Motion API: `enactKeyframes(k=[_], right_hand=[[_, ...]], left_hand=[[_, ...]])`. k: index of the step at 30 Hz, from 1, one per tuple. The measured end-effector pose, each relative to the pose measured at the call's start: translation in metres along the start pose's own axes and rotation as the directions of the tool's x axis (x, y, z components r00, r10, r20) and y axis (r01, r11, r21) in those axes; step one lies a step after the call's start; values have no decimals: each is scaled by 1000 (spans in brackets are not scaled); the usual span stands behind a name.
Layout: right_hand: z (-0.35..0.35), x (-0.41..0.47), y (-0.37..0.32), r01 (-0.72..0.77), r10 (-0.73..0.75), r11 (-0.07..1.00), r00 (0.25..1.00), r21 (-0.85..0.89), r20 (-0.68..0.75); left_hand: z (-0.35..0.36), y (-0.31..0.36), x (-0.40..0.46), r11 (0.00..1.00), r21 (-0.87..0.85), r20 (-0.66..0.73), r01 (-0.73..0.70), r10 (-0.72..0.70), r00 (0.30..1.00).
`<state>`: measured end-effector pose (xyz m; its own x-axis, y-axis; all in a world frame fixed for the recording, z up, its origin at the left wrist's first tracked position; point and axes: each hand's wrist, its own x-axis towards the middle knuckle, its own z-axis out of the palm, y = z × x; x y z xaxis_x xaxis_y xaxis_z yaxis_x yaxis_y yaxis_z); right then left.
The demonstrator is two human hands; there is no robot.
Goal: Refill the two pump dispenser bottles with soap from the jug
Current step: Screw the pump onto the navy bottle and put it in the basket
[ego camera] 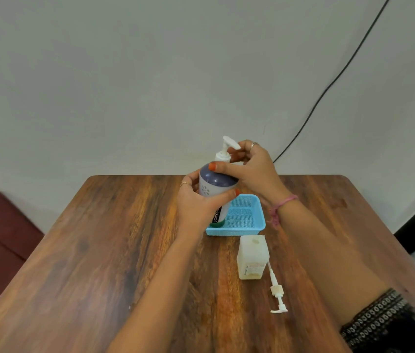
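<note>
Pump on table: loose pump head (277, 293) lies nearest me, just beside the square bottle (253, 257), whose neck is open.
Basket: blue basket (248, 216) beyond it, round bottle (215, 193) at its left side.
Left hand: my left hand (196, 202) wraps the bottle body.
Right hand: my right hand (249, 165) pinches at the pump collar (223, 156).
Risk: I reckon a slack left grip lets the bottle spin or tip.
Jug: none in sight.

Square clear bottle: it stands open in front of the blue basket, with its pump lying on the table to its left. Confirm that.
Not quite. The head view shows the square clear bottle standing open in front of the blue basket, but its pump lies on the table to its right, not its left.
</note>
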<state>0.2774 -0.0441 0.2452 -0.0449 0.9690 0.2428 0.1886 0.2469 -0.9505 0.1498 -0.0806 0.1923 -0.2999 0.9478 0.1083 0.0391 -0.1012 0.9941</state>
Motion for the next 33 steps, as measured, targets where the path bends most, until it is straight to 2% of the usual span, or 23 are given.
enactKeyframes(k=[3, 5, 9, 11, 13, 15, 17, 19, 22, 26, 27, 31, 33], right_hand=[[-12, 2, 2, -45, 28, 996, 979, 81, 201], [-18, 0, 0, -49, 5, 986, 964, 161, 265], [-9, 0, 1, 32, -36, 999, 994, 42, 104], [-12, 2, 2, -9, -2, 998, 985, 68, 172], [-15, 0, -2, -66, 20, 980, 972, 189, 236], [-12, -3, -4, -31, -9, 976, 984, 217, 177], [-6, -4, -4, 12, -29, 987, 994, 162, 103], [-7, -4, -2, -12, -10, 987, 990, 158, 138], [-17, -6, -7, -92, 15, 955, 965, 280, 264], [-10, -9, -5, 0, -25, 973, 994, 233, 106], [-9, -9, -3, -18, -8, 970, 995, 243, 104], [-17, -13, -5, -116, 19, 926, 965, 358, 262], [-17, -15, -5, -86, 8, 925, 978, 369, 208]], left_hand=[[-1, 1, -1, 1000, -7, 11, 8, -8, 1000], [-2, 2, -1, 1000, -14, 11, 12, -12, 1000], [-2, 2, -4, 1000, -3, 18, -1, 1, 1000], [-2, 2, -5, 1000, 0, 19, 2, -2, 1000], [-2, 3, -5, 1000, -1, 15, -4, 4, 1000], [-2, 4, -5, 1000, 9, 16, -17, 17, 1000], [-1, 4, -6, 999, 24, 17, -25, 25, 1000], [-1, 4, -8, 1000, 21, 14, -20, 20, 1000], [-1, 6, -9, 1000, 8, 10, -18, 18, 1000], [0, 7, -11, 1000, 19, 24, -24, 23, 999], [1, 7, -11, 1000, 15, 26, -18, 18, 1000], [2, 8, -13, 1000, -5, 22, -7, 7, 1000], [3, 9, -14, 1000, -8, 25, -10, 11, 1000]])
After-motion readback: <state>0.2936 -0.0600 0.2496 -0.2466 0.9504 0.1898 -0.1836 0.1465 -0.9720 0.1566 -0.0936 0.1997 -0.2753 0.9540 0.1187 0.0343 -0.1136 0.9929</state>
